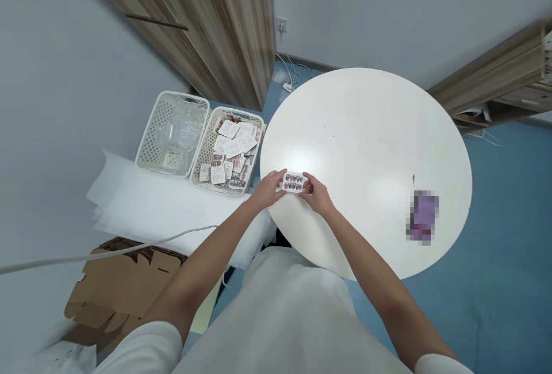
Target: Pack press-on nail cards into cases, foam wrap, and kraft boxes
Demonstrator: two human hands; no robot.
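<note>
A small white card of press-on nails, bearing two rows of shiny dark purple pieces, is held face up over the near left edge of the round white table. My left hand pinches its left end between thumb and fingers. At the right end, my right hand grips the card the same way. To the left of my hands, a white basket holds many similar cards, some showing printed white backs and others reddish or dark pieces.
Beside the card basket, another white basket contains clear plastic packaging. White foam sheeting and folded cardboard boxes lie at left, crossed by a pale cable. A blurred-out purple item rests on the table's right side.
</note>
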